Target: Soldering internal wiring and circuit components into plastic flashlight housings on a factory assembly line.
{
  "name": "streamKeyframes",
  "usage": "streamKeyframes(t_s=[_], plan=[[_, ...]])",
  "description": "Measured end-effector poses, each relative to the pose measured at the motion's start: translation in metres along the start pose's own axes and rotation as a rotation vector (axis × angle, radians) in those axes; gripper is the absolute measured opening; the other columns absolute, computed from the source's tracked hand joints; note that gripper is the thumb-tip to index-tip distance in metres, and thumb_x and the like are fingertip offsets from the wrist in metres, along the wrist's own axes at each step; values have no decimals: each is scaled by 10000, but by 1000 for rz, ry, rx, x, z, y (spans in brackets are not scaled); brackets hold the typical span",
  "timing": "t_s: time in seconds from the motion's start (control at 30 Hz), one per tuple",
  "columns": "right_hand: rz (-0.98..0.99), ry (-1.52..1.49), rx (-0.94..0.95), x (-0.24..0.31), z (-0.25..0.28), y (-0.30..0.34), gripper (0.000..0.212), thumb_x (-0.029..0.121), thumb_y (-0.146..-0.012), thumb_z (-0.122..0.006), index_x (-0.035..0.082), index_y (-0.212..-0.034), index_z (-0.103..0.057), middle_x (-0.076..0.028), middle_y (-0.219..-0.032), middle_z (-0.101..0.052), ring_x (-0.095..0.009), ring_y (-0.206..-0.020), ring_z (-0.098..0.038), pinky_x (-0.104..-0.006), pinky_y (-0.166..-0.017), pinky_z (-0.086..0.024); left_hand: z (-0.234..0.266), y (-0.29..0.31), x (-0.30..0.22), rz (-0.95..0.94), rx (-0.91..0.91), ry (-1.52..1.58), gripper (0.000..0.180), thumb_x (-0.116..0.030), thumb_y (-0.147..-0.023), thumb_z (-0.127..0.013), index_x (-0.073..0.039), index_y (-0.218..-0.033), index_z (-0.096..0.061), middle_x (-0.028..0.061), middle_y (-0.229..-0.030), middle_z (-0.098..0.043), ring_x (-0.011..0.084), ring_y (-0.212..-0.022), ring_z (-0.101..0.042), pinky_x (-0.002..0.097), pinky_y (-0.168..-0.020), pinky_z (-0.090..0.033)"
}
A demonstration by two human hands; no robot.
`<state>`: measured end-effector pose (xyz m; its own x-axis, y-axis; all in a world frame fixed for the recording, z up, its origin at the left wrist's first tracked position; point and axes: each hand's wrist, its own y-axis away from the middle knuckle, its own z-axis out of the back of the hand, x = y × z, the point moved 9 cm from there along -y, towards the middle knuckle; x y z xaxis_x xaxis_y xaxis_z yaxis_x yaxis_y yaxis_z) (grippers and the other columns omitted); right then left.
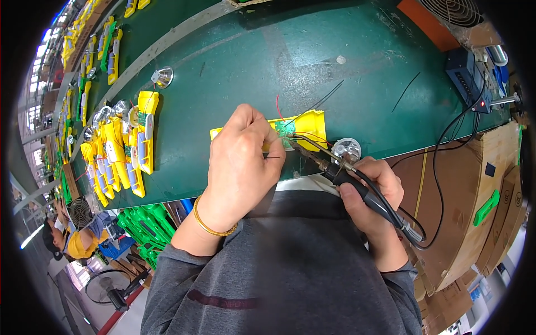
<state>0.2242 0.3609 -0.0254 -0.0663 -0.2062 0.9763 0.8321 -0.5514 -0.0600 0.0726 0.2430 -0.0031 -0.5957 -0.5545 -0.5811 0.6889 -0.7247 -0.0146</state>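
My right hand (385,181) grips the black handle of a soldering iron (360,191). Its metal tip points left and meets, or nearly meets, a small green circuit board (286,128). That board sits in a yellow plastic torch housing (314,124) lying at the table's near edge. My left hand (243,159), with a gold bracelet at the wrist, covers the housing's left part. Its fingers are pinched together, and a short end of thin black wire (272,157) shows by the thumb. A red wire (278,103) rises from the board. Beside the housing lies a clear, silvery reflector (347,149).
Several yellow housings with blue-grey cells (114,153) lie left on the green table (223,72). A loose reflector (163,77) is behind them. At right stand a blue power box (466,72), its black cable (441,167) and cardboard boxes (463,201). Another person (78,240) sits far left.
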Motion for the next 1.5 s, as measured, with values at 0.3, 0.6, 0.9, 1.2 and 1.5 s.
streamKeyframes(t_s=[0.3,0.6,0.9,1.2,1.5], plan=[[-91,-82,20,-12,6,6,211,129,-754,-649,26,-827,-481,-60,-728,-561,-122,-644,-535,-254,-624,-441,-2,-1,1,-2,23,19,59,33,-676,-613,29,-688,-555,109,-794,-520,201,-611,-572,283,-572,-487],[-182,-766,-178,-6,-33,-33,208,174,-944,-465,7,-1067,-448,-131,-931,-567,-170,-823,-586,-464,-861,-494,0,-1,0,27,31,-7,47,28,-684,-610,24,-688,-564,111,-782,-525,199,-644,-586,279,-597,-491],[-225,-750,-107,-13,-66,-46,197,159,-971,-433,-1,-1081,-467,-75,-908,-571,-128,-867,-580,-442,-956,-463,51,15,-29,-294,-81,-340,139,-46,-682,-693,-13,-766,-587,157,-922,-548,301,-806,-550,383,-672,-453],[-230,-765,-130,-17,-67,-48,203,183,-965,-458,4,-1057,-480,-75,-907,-574,-122,-858,-571,-439,-953,-466,12,2,-2,-125,256,310,112,-41,-709,-693,-22,-800,-629,98,-767,-603,252,-686,-612,325,-607,-491],[-102,-850,-277,1,-19,-27,224,117,-903,-498,-17,-1074,-443,-136,-932,-580,-185,-787,-618,-319,-688,-527,-3,5,18,36,175,263,87,-43,-723,-673,-46,-807,-651,81,-694,-558,256,-633,-571,335,-551,-451]])
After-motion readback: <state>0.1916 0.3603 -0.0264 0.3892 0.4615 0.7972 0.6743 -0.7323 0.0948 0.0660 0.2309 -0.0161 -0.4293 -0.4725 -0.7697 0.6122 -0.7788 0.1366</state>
